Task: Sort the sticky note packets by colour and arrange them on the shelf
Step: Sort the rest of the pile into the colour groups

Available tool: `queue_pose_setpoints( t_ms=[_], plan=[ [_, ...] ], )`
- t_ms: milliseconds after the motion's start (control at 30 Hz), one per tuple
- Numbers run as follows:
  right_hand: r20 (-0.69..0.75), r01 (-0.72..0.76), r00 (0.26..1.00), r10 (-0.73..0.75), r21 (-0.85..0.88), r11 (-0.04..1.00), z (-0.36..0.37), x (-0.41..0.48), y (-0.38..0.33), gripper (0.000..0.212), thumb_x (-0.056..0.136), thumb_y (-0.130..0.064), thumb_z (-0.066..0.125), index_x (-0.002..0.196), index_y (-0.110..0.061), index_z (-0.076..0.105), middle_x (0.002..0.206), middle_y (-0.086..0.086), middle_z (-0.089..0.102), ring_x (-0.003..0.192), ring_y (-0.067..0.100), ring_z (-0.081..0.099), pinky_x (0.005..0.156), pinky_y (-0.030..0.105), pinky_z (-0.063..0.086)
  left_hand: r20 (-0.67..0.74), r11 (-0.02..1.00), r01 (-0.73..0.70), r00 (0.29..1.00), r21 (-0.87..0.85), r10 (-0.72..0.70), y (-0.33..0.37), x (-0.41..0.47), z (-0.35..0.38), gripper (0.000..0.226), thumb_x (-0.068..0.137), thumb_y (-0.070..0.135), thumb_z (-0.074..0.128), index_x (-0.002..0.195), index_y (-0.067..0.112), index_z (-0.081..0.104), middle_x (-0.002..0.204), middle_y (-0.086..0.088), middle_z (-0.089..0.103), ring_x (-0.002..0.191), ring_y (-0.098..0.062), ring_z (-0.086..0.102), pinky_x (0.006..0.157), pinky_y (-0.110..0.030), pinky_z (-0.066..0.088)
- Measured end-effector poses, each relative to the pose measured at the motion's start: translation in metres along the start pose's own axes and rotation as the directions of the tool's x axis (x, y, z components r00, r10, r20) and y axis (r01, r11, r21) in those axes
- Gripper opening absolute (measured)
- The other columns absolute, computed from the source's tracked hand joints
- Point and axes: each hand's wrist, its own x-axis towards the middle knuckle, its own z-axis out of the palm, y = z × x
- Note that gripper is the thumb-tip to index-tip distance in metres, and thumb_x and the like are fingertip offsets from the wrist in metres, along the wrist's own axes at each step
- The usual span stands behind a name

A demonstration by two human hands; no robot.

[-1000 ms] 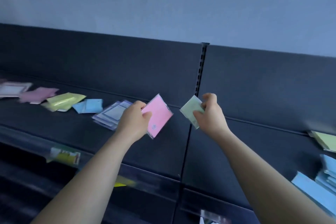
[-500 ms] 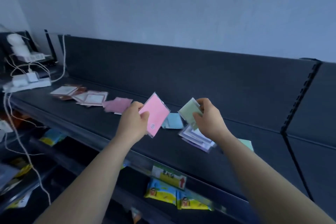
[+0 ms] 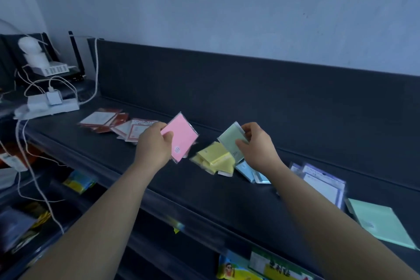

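the left hand (image 3: 154, 145) grips a pink packet (image 3: 181, 137) by its near edge, fingers curled round it, and holds it tilted above the shelf (image 3: 159, 184). the right hand (image 3: 256, 145) pinches a pale green packet (image 3: 233, 141) between thumb and fingers, also lifted off the shelf. the two packets are near each other but apart.

just below and between the hands lies a yellow pile (image 3: 216, 159), loosely fanned. under the right wrist sit blue packets (image 3: 247, 171). out beyond the right forearm are purple-edged packets (image 3: 322, 179), and further out a mint green packet (image 3: 381, 220) lies flat. beyond the left hand, on its outer side, red-edged packets (image 3: 106, 118) are spread, with a power strip (image 3: 52, 104) well past them.

the step in hand looks like carrying one packet in each hand to its colour group. no pink group shows; it may be hidden behind the left hand, so i cannot tell. the next move probably calls for lowering the pink one flat near the red-edged group, and taking the green one outward to the mint packet without disturbing the loose yellow pile.
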Motion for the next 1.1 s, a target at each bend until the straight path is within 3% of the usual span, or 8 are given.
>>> queue_pose_setpoints(
  t_ms=[167,267,367,500,667,767,933,1100],
  plan=[
    [0.005,-0.010,1.000,0.010,-0.001,1.000,0.014,0.025,0.002,0.023,0.092,-0.011,0.050,0.115,-0.015,0.049,0.088,-0.009,0.051,0.072,0.006,0.053,0.046,0.015,0.038,0.005,0.999,0.026,1.000,0.045,-0.026,-0.021,0.031,0.015,0.023,0.097,0.016,0.049,0.114,0.006,0.060,0.107,-0.012,0.065,0.088,-0.029,0.062,0.074,-0.044,0.054],
    [-0.007,-0.027,1.000,0.027,-0.023,0.999,0.021,0.034,0.002,0.022,0.092,-0.011,0.051,0.114,-0.016,0.049,0.088,-0.009,0.050,0.072,0.006,0.052,0.049,0.016,0.038,0.041,0.989,0.023,0.999,0.144,-0.030,-0.031,0.046,0.028,0.022,0.098,0.018,0.049,0.112,0.006,0.060,0.105,-0.011,0.065,0.086,-0.024,0.055,0.069,-0.033,0.040],
    [-0.035,-0.058,0.998,0.057,-0.036,0.998,0.024,0.038,0.003,0.022,0.092,-0.012,0.052,0.114,-0.015,0.049,0.088,-0.008,0.051,0.073,0.006,0.052,0.051,0.017,0.039,0.110,0.974,0.013,0.993,0.227,-0.039,-0.043,0.058,0.039,0.024,0.098,0.023,0.050,0.114,0.007,0.056,0.106,-0.011,0.065,0.094,-0.030,0.058,0.072,-0.034,0.041],
    [-0.103,-0.124,0.987,0.119,-0.044,0.991,0.026,0.034,0.004,0.022,0.092,-0.012,0.052,0.113,-0.015,0.049,0.087,-0.009,0.050,0.073,0.006,0.051,0.052,0.019,0.038,0.186,0.900,-0.093,0.982,0.425,0.014,-0.055,0.068,0.048,0.026,0.098,0.027,0.046,0.109,0.005,0.056,0.108,-0.017,0.063,0.100,-0.035,0.054,0.073,-0.036,0.037],
    [-0.207,-0.203,0.960,0.189,-0.043,0.978,0.028,0.017,0.007,0.021,0.091,-0.012,0.053,0.112,-0.016,0.051,0.086,-0.011,0.051,0.071,0.004,0.051,0.048,0.013,0.036,0.244,0.792,-0.237,0.963,0.562,0.116,-0.053,0.069,0.051,0.032,0.098,0.029,0.044,0.119,0.008,0.055,0.122,-0.015,0.051,0.112,-0.033,0.044,0.089,-0.039,0.038],
    [-0.264,-0.233,0.940,0.216,-0.033,0.972,0.024,0.002,0.011,0.020,0.091,-0.012,0.054,0.111,-0.016,0.051,0.085,-0.012,0.052,0.070,0.003,0.051,0.045,0.009,0.039,0.256,0.790,-0.348,0.934,0.504,0.248,-0.038,0.060,0.055,0.030,0.098,0.027,0.043,0.117,0.009,0.057,0.119,-0.014,0.055,0.108,-0.033,0.045,0.088,-0.038,0.035],
    [-0.368,-0.297,0.892,0.262,-0.042,0.954,-0.002,-0.030,0.022,0.022,0.090,-0.013,0.054,0.111,-0.019,0.052,0.089,-0.010,0.054,0.075,0.006,0.051,0.053,0.017,0.039,0.326,0.855,-0.471,0.860,0.216,0.392,0.015,0.027,0.073,0.035,0.098,0.034,0.045,0.125,0.017,0.058,0.122,-0.007,0.060,0.111,-0.031,0.048,0.092,-0.037,0.037],
    [-0.461,-0.359,0.837,0.294,-0.058,0.931,-0.051,-0.065,0.044,0.022,0.090,-0.011,0.052,0.111,-0.016,0.051,0.092,-0.005,0.057,0.078,0.013,0.053,0.056,0.016,0.038,0.401,0.839,-0.543,0.761,-0.034,0.509,0.066,-0.022,0.107,0.027,0.094,0.033,0.054,0.116,0.020,0.064,0.114,0.001,0.064,0.106,-0.024,0.052,0.092,-0.033,0.040]
  ],
)
